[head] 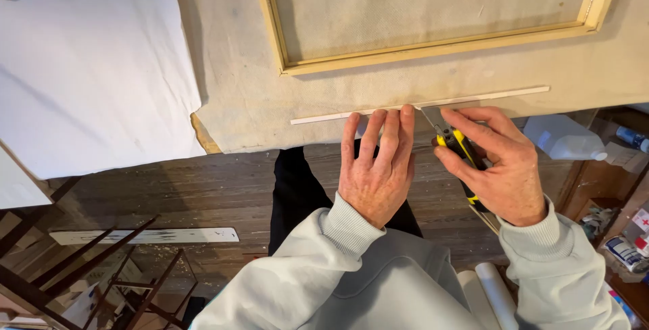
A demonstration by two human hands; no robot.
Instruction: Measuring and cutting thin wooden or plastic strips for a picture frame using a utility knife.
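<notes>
My left hand [375,164] lies flat with fingers spread, its fingertips pressing on a thin white straight strip [473,97] that lies along the near edge of a beige canvas sheet [243,80]. My right hand [497,168] grips a yellow and black utility knife [454,142], whose blade tip touches the strip just right of my left fingertips. On the canvas, farther away, rests a pale wooden stretcher frame [433,49].
White cloth [94,60] covers the table's left part. Below the table edge is a dark wooden floor [203,191] with a white painted board [145,235] and dark chair legs [81,262]. A plastic bottle [564,139], boxes and paper rolls [493,293] sit at the right.
</notes>
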